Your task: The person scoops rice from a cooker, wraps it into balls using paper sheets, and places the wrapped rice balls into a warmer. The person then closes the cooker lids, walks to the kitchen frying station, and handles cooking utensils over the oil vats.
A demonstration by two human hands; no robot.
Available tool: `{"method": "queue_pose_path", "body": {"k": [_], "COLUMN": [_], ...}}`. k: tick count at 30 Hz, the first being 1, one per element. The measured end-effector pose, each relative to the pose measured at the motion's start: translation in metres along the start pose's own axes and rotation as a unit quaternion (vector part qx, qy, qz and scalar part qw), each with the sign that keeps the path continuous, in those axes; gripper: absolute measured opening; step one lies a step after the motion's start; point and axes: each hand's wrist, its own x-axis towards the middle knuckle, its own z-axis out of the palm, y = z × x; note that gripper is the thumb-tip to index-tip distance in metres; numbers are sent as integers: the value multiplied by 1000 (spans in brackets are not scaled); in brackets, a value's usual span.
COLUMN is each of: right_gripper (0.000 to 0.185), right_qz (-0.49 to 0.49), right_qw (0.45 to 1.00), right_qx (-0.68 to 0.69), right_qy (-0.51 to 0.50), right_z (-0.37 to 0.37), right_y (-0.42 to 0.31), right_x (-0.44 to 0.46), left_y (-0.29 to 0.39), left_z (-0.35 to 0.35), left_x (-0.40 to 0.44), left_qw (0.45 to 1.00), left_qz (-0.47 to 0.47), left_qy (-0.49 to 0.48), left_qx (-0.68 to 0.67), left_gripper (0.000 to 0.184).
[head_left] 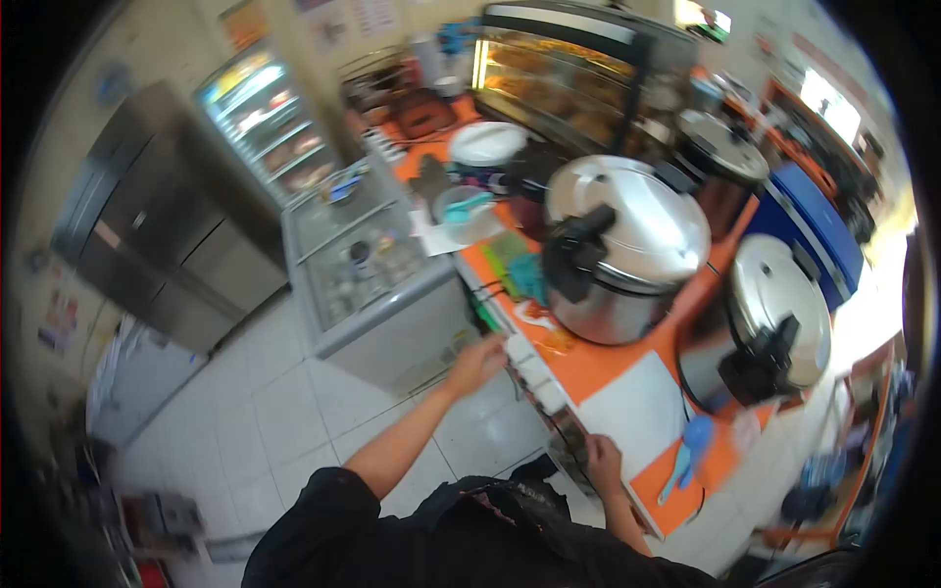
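My left hand (477, 364) reaches to the counter's front edge, its fingers stretched out beside a row of white sockets or switches (534, 375). Nothing shows in that hand, though it is slightly blurred. My right hand (604, 463) is closed at the same edge, farther right, with fingers curled; what they hold, if anything, is hidden. Just beyond my right hand lies a white board or sheet (635, 410) on the orange counter (613, 355). A large lidded steel cooker (627, 279) with a black handle stands behind the sockets.
A second steel cooker (779, 314) stands right, near a blue cooler box (809, 235). Blue ladles or spoons (694, 441) lie at the counter's near end. A glass-topped chest freezer (368, 279) stands left, with a lit food display case (559, 83) at the back.
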Motion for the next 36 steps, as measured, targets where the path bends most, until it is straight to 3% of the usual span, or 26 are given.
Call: {"method": "queue_pose_path", "body": {"k": [2, 3, 4, 5, 6, 7, 8, 9, 10, 11, 12, 13, 14, 15, 16, 18, 20, 21, 22, 24, 27, 31, 33, 34, 35, 36], "right_gripper": [22, 23, 24, 24, 25, 27, 23, 20, 18, 30, 44, 46, 48, 47, 46, 45, 45, 44, 44, 43, 42, 40, 40, 39, 39, 31], "right_qz": [-49, -92, -132, -74, -14, 50, 68, 82, 96, -75, -251, -334, -416, -367, -317, -199, -143, -136, -131, -134, -135, -126, -1, 42, 16, -84], "right_qw": [979, 945, 897, 855, 802, 738, 744, 747, 749, 728, 703, 665, 624, 541, 541, 594, 613, 612, 608, 593, 564, 514, 465, 439, 432, 436], "right_qx": [-75, -117, -160, -172, -185, -200, -213, -231, -248, -251, -252, -301, -345, -447, -456, -418, -388, -378, -370, -362, -373, -411, -370, -348, -335, -321], "right_qy": [-182, -290, -391, -483, -568, -643, -630, -618, -607, -633, -616, -596, -565, -610, -632, -657, -673, -681, -690, -706, -724, -743, -804, -827, -837, -837], "right_z": [44, 70, 94, 112, 131, 153, 168, 181, 193, 215, 237, 245, 253, 262, 287, 349, 422, 458, 492, 557, 656, 806, 898, 952, 1007, 1052], "right_y": [-6, 9, 18, 7, -5, -17, -34, -48, -65, -14, 43, 65, 86, 38, 11, -33, -82, -103, -123, -156, -193, -228, -246, -259, -278, -321], "right_x": [-8, -17, -26, -32, -40, -52, -67, -82, -98, -105, -114, -119, -124, -130, -131, -139, -158, -169, -180, -205, -239, -256, -224, -225, -247, -320], "left_y": [-120, -150, -216, -240, -232, -206, -217, -193, -175, -155, -140, -127, -107, -92, -77, -80, -77, -73, -66, -71, -73, -98, -109, -114, -115, -115], "left_z": [2, -4, 3, -3, -11, -19, -17, -26, -27, -18, -1, 26, 56, 85, 113, 171, 234, 259, 268, 311, 287, 212, 166, 140, 107, 63], "left_x": [-149, -234, -342, -453, -569, -636, -736, -814, -882, -938, -980, -1014, -1051, -1066, -1063, -1075, -1072, -1045, -1019, -966, -931, -972, -1015, -1047, -1082, -1113], "left_qw": [982, 946, 910, 872, 879, 719, 659, 617, 598, 584, 572, 572, 473, 404, 333, 305, 465, 450, 452, 476, 456, 448, 449, 419, 362, 227], "left_qz": [-99, -238, -297, -406, -401, -651, -689, -738, -750, -756, -776, -774, -667, -635, -596, -729, -819, -812, -817, -718, -590, -493, -402, -380, -406, -528], "left_qy": [-96, -173, -192, -152, -60, -26, -20, -38, -95, -123, -82, 257, 573, 653, 724, 605, 326, 362, 302, 366, 458, 548, 627, 678, 722, 718], "left_qx": [130, 138, 218, 225, 252, 241, 302, 269, 268, 270, 250, 90, -53, -81, -100, -97, -82, -85, -191, -352, -484, -506, -494, -470, -428, -393], "left_gripper": [56, 58, 60, 57, 46, 38, 45, 44, 43, 43, 44, 32, 23, 20, 19, 21, 23, 20, 22, 21, 22, 29, 34, 36, 39, 41]}}
